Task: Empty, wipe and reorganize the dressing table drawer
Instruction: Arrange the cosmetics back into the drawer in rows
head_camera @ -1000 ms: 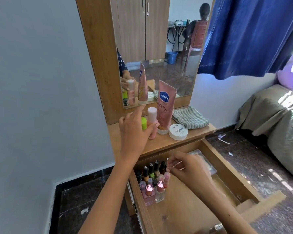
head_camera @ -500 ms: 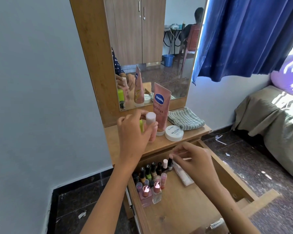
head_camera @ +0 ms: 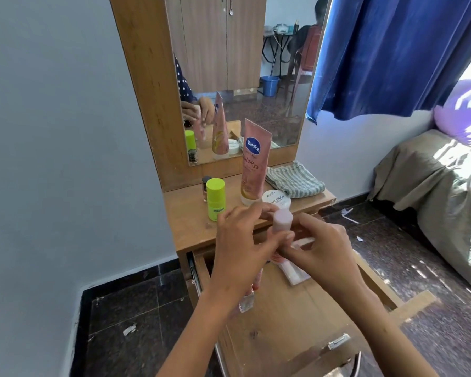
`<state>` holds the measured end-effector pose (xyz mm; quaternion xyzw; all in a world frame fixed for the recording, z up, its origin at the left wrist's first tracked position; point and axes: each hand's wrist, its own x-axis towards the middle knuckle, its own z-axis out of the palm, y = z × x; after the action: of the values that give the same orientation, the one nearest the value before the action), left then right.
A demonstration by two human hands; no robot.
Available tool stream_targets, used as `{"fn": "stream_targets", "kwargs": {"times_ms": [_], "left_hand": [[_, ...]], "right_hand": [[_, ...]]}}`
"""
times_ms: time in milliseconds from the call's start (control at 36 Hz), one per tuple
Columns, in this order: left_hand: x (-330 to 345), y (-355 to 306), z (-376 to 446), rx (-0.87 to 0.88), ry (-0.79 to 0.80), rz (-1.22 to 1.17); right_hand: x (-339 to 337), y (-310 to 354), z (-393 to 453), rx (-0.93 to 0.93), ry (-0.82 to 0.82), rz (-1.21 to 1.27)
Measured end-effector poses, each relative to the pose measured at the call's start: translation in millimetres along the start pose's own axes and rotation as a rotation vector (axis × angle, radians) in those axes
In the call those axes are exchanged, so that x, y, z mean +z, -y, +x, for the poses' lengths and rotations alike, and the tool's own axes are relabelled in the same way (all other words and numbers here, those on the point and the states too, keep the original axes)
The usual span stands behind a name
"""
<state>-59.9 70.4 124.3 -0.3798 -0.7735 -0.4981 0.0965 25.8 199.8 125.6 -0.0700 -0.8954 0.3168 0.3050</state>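
Nearest to us, the open drawer (head_camera: 297,317) is sticking out from under the dressing table (head_camera: 193,227), its wooden floor mostly bare, so we are judging the wipe done and the refill under way. A clear nail polish bottle (head_camera: 246,303) is standing at the drawer's left side, partly behind our left wrist, and a flat white packet (head_camera: 297,272) is lying toward the back.

Above the drawer we are holding a pink bottle (head_camera: 282,223) upright between both hands. Our left hand (head_camera: 242,248) is curling round its body with the thumb across the front. Our right hand (head_camera: 321,248) is closing its fingers on the lower part, probably passing it over for lowering in.

Further back on the tabletop are waiting a green-capped bottle (head_camera: 215,198), a small dark-capped bottle (head_camera: 206,186) just behind it, a tall pink lotion tube (head_camera: 253,161) standing on its cap, a round white jar (head_camera: 276,200) and a folded striped cloth (head_camera: 294,180), likely parked there while emptying. Behind them the mirror (head_camera: 242,63) is reflecting the room.
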Motion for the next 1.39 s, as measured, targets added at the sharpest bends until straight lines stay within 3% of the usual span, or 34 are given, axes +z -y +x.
{"fn": "stream_targets", "kwargs": {"times_ms": [83, 222, 333, 583, 722, 1000, 1389], "left_hand": [[1, 7, -5, -0.038, 0.052, -0.028], [-5, 16, -16, -0.050, -0.032, -0.041], [-10, 26, -20, -0.057, -0.077, -0.041], [-21, 34, -24, -0.075, -0.115, -0.046], [-27, 35, -26, -0.087, -0.127, -0.042], [-37, 37, -30, -0.099, -0.156, -0.027], [-36, 42, -30, -0.105, -0.158, -0.005]], "right_hand": [[0, -11, -4, 0.081, 0.062, -0.046], [7, -38, -13, 0.311, 0.217, -0.178], [11, -45, -18, 0.382, 0.305, -0.207], [31, -32, -33, 0.701, 0.610, 0.113], [48, -28, -35, 0.769, 0.675, 0.187], [63, -28, -43, 0.589, 0.751, -0.294], [77, -19, -44, 0.481, 0.721, -0.539]]}}
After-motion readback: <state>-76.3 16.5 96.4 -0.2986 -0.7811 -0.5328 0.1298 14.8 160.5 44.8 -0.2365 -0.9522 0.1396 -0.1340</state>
